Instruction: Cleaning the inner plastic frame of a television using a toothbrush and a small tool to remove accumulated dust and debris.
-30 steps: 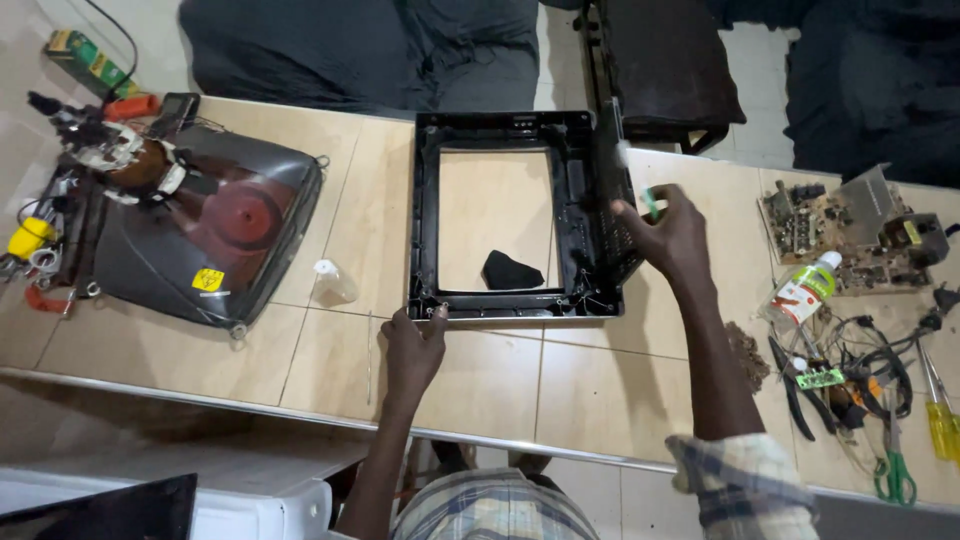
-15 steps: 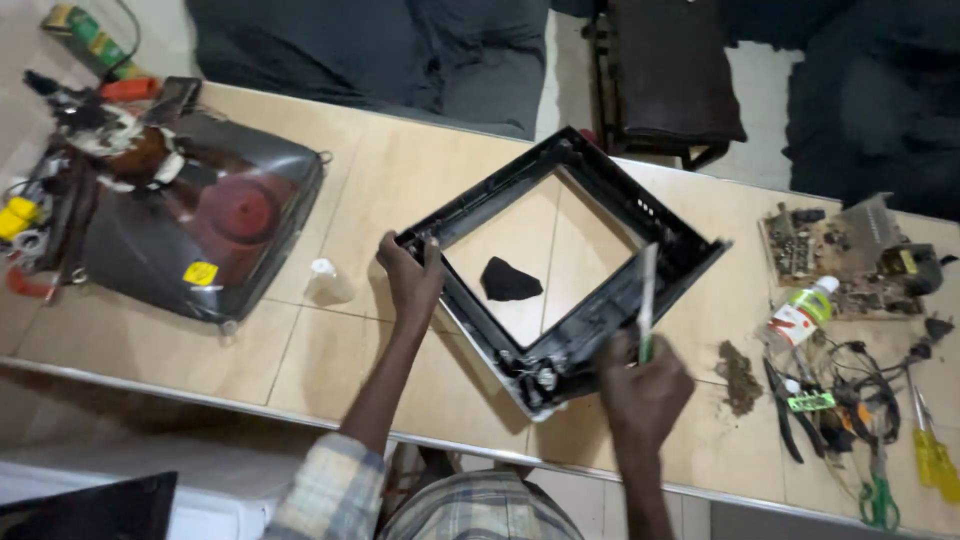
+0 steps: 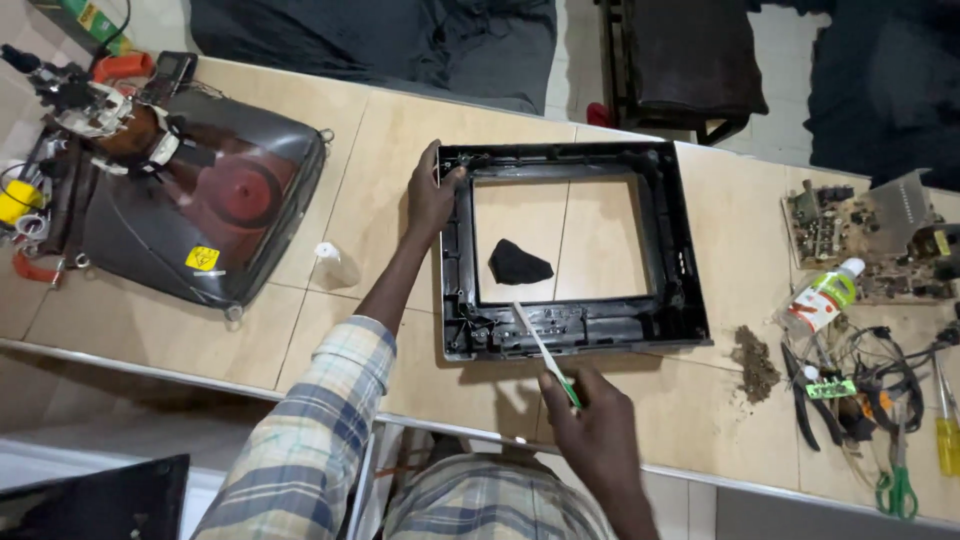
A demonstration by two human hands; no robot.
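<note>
Black plastic frame (image 3: 570,325) lies flat on the tiled worktop (image 3: 380,150), squared up in front of me. My left hand (image 3: 430,195) grips its upper-left corner, fingers closed over the edge. My right hand (image 3: 590,420) is closed around a small brush with a green handle (image 3: 545,350), white end angled up-left and resting on the frame's near rail. A black cloth scrap (image 3: 518,265) sits on the worktop inside the frame opening. Far left: bare picture tube (image 3: 190,220) face down, neck and coils pointing away. Small clear bottle (image 3: 335,265) between tube and frame. Right side: circuit board (image 3: 860,235), a plastic bottle lying on its side (image 3: 822,298), dirt pile (image 3: 755,362), pliers, wires and screwdrivers (image 3: 880,400).
</note>
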